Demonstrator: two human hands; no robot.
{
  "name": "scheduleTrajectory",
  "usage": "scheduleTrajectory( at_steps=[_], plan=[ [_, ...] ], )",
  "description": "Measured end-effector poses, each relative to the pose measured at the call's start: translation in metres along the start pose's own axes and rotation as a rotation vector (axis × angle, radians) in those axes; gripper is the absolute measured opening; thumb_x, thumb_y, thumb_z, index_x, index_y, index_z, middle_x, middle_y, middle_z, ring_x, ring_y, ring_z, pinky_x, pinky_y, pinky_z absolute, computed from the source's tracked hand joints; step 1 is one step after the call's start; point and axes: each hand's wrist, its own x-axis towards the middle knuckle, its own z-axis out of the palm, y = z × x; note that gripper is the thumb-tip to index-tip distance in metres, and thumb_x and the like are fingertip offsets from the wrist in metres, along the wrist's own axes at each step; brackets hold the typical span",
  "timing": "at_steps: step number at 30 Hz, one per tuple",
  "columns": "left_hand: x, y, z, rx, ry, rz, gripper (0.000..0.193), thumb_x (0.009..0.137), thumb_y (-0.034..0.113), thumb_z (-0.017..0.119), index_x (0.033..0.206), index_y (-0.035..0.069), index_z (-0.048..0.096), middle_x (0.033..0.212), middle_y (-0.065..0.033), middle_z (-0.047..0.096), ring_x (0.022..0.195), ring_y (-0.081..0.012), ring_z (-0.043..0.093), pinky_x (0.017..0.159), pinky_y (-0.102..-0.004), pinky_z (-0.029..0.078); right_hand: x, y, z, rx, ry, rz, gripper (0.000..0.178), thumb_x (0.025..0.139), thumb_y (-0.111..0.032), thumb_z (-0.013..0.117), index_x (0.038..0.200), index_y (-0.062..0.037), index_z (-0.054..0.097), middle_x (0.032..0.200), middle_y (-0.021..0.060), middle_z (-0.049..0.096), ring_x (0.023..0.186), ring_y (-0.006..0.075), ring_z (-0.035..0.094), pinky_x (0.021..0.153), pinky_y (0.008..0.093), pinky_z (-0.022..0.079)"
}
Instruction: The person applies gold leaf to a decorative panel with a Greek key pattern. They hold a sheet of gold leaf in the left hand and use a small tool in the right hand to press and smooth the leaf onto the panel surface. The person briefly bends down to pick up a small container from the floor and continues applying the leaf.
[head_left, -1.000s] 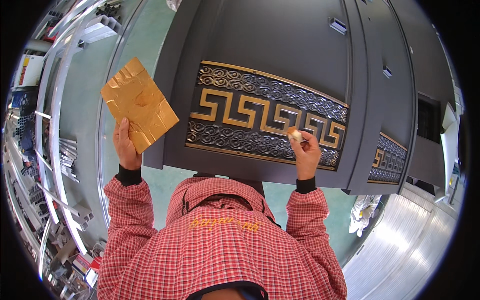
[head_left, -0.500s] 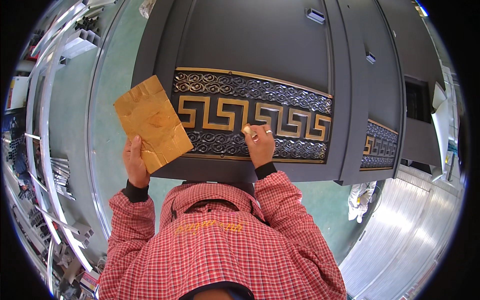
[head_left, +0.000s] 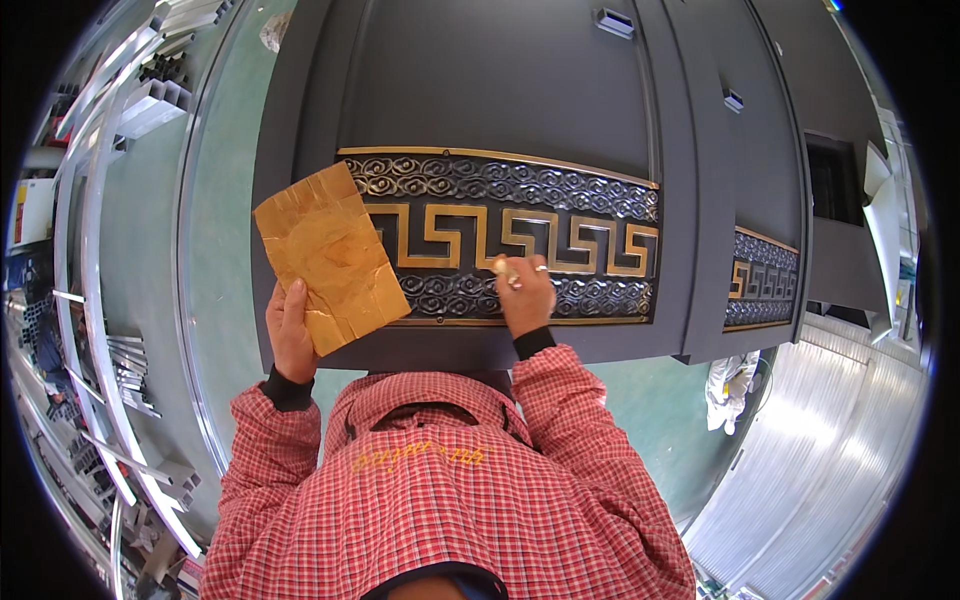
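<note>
My left hand grips a creased gold-brown sheet by its lower left edge, the thumb lying on top. A darker smeared patch marks the sheet's middle, and its right side hides the left end of the decorated strip. My right hand is closed in a pinch on a small pale pad, whose material I cannot make out. That pad meets the lower edge of a raised gold key pattern. Dark embossed scroll bands run above and below the pattern, set in a dark grey door panel.
A second panel with a similar strip lies to the right. Small metal fittings stick up from the panels. Metal profiles fill racks at the left. A white bundle and ribbed light sheeting are at the lower right.
The gold-brown sheet and my left hand have shifted right and slightly down, over the strip's left end. My right hand stays at the key pattern, slightly lower. The view has shifted slightly.
</note>
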Motion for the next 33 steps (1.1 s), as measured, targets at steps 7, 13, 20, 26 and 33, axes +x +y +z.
scheduleTrajectory(
  at_steps=[7, 13, 20, 26, 33],
  plan=[
    [0.004, -0.011, 0.006, -0.036, -0.045, -0.058, 0.035, 0.099, 0.019, 0.039, 0.126, -0.003, 0.043, 0.120, -0.0130, 0.057, 0.104, -0.0206, 0.060, 0.090, -0.0311, 0.050, 0.001, 0.006, -0.017, 0.082, 0.056, 0.051, 0.015, 0.073, -0.006, 0.068, 0.087, -0.0072, 0.064, 0.083, 0.0084, 0.057, 0.067, 0.0239, 0.061, 0.057, 0.0333, 0.050],
    [0.004, -0.012, 0.020, -0.057, -0.046, -0.081, 0.032, 0.100, 0.016, 0.038, 0.124, -0.004, 0.044, 0.117, -0.0129, 0.058, 0.100, -0.0196, 0.061, 0.086, -0.0307, 0.052, 0.004, 0.029, -0.020, 0.005, 0.061, 0.099, 0.017, 0.071, -0.006, 0.066, 0.087, -0.0106, 0.064, 0.086, 0.0069, 0.055, 0.071, 0.0259, 0.060, 0.060, 0.0358, 0.050],
    [0.003, -0.014, 0.033, -0.032, -0.089, -0.105, 0.032, 0.100, 0.017, 0.037, 0.123, -0.004, 0.045, 0.115, -0.0126, 0.059, 0.099, -0.0188, 0.062, 0.086, -0.0300, 0.052, 0.000, 0.016, -0.009, 0.016, 0.061, -0.009, 0.014, 0.072, -0.006, 0.069, 0.086, -0.0073, 0.065, 0.084, 0.0072, 0.057, 0.066, 0.0236, 0.060, 0.056, 0.0319, 0.050],
    [0.003, -0.023, 0.035, -0.041, -0.100, -0.127, 0.032, 0.100, 0.017, 0.040, 0.124, -0.003, 0.046, 0.114, -0.0106, 0.059, 0.099, -0.0164, 0.061, 0.085, -0.0284, 0.051, 0.003, 0.024, -0.021, 0.049, 0.053, 0.073, 0.019, 0.073, -0.007, 0.067, 0.091, -0.0107, 0.065, 0.087, 0.0056, 0.056, 0.069, 0.0239, 0.060, 0.059, 0.0342, 0.051],
    [0.002, -0.030, 0.049, 0.027, -0.172, -0.150, 0.032, 0.099, 0.016, 0.041, 0.126, -0.002, 0.046, 0.114, -0.0074, 0.059, 0.100, -0.0121, 0.058, 0.086, -0.0260, 0.047, 0.020, 0.004, -0.057, 0.137, 0.081, 0.078, 0.019, 0.073, -0.001, 0.067, 0.091, -0.0061, 0.067, 0.082, 0.0066, 0.056, 0.068, 0.0191, 0.059, 0.058, 0.0284, 0.049]
  ],
)
